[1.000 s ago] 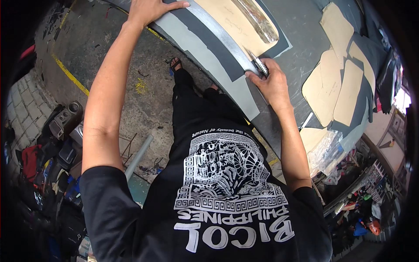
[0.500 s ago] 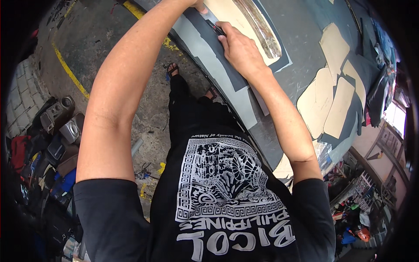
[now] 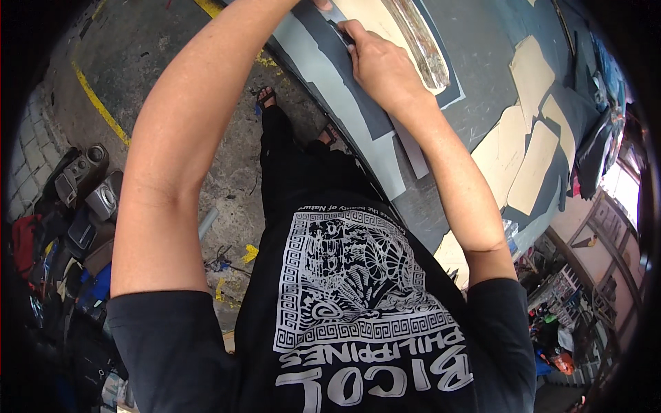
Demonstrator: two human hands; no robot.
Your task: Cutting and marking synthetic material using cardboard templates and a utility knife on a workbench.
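My right hand [image 3: 385,72] is closed round a dark utility knife [image 3: 343,34], its fingers pointing toward the far left of the table. The knife rests over a dark sheet [image 3: 368,107] with a pale grey-blue sheet [image 3: 334,93] showing under it. Just beyond, a cream pattern piece [image 3: 372,17] lies flat, with a shiny strip of clear tape [image 3: 421,41] along its right side. My left hand [image 3: 321,3] is at the top edge beside a narrow light strip [image 3: 332,12]; most of its fingers are cut off by the frame.
Several cream pattern pieces [image 3: 533,168] overlap at the right of the dark tabletop [image 3: 468,69]. Assorted clutter, including a silver speaker [image 3: 105,197], is piled on the floor at left. More odds and ends [image 3: 561,310] sit at lower right.
My right hand and the knife have shifted slightly up and left. My left hand has slipped further out of the top edge, and the whole view has moved a little.
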